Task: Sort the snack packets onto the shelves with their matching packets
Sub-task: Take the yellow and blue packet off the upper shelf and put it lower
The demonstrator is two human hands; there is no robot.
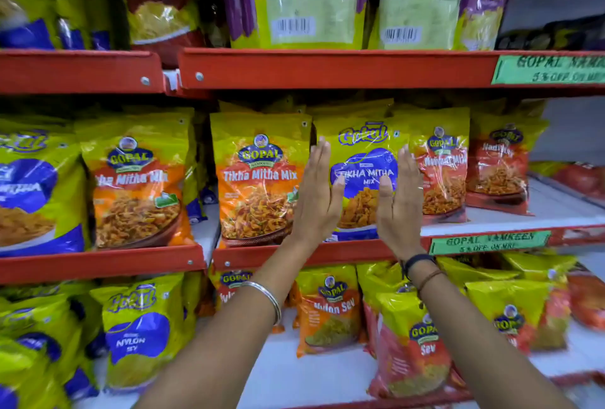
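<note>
Both forearms extended forward and upward, converging slightly. Left hand point(319, 192) flat, fingers straight and together, palm facing right, thumb tucked inward. Right hand point(401, 199) likewise flat, palm facing left, fingers upright. Palms parallel, apart. Metal bangle on left wrist; dark band and thin cord on right wrist.

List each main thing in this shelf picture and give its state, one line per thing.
Blue Tikha Mitha Mix packet: upright on the middle shelf, flanked by both hands.
Left hand: open, flat at the packet's left edge.
Right hand: open, flat at its right edge.
Orange Tikha Mitha Mix packet: upright, just left.
Red packet: upright, just right.
Middle shelf: stocked along its front.
</note>
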